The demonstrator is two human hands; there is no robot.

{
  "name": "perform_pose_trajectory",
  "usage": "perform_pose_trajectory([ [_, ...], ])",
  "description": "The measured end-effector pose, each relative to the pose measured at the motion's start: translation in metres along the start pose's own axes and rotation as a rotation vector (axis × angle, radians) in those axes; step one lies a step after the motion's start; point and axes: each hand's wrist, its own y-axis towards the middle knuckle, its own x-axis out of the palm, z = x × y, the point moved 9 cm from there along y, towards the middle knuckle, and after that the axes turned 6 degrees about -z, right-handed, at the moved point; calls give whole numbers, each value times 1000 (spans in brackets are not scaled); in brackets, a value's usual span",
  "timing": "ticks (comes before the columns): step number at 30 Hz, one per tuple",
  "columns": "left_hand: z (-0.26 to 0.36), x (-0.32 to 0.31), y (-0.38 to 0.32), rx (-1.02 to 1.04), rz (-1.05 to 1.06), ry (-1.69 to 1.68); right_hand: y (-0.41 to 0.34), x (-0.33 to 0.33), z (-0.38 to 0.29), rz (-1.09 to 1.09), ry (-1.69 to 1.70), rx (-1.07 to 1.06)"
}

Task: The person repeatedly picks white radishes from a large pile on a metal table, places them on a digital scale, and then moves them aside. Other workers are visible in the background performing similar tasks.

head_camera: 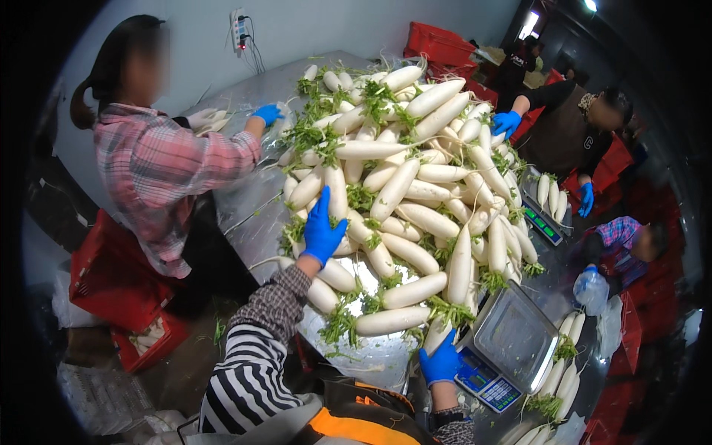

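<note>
A large heap of white daikon radishes (414,211) with green leaf stubs covers the metal table (245,222) before me. My left hand (322,231), in a blue glove, reaches onto the heap's near left side, fingers spread over the radishes; no firm grip shows. Close to my body at the right, my right hand (442,359), also blue-gloved, is at the lower end of a radish (438,332) with its leafy end up; the fingers are partly hidden. Just right of that hand stands a digital scale (517,339), its metal pan bare apart from small bits.
A co-worker in a plaid shirt (172,156) stands left, others at the right. A second scale (542,222) bears several radishes. More radishes (567,386) lie along the right edge. Red crates (119,267) stand at the lower left. A power strip (238,28) hangs on the wall.
</note>
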Motion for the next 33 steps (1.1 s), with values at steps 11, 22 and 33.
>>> perform_pose_trajectory([
  [11, 46, 101, -42, -230, -465, -854, 15, -68, -69, 105, 499, -489],
  [22, 37, 93, 62, 13, -366, -95, 54, -21, -90, -589, 1965, -137],
  [33, 188, 166, -49, 24, -1023, -842, 53, -79, -64, -335, 2207, -476],
])
